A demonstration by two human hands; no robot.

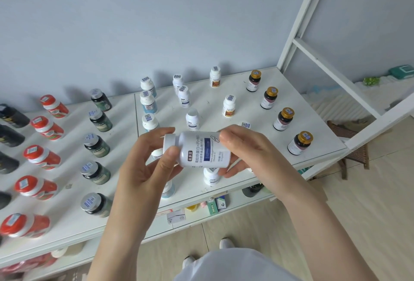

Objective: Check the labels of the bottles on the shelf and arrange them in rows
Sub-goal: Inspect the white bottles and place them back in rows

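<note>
Both hands — left hand [145, 164], right hand [244, 148] — are clasping white bottle [199, 149] sideways; I'm reading its label — next, standing it near shelf [257, 103] front edge.

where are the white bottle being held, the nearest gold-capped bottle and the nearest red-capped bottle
white bottle [201, 149]: head view, on its printed label, held sideways between both hands
nearest gold-capped bottle [300, 143]: head view, on its dark shoulder below the cap
nearest red-capped bottle [13, 224]: head view, on its red cap

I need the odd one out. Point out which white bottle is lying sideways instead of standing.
The white bottle held between the left hand and right hand, cap pointing left. Every other white bottle stands upright on the shelf.
</note>
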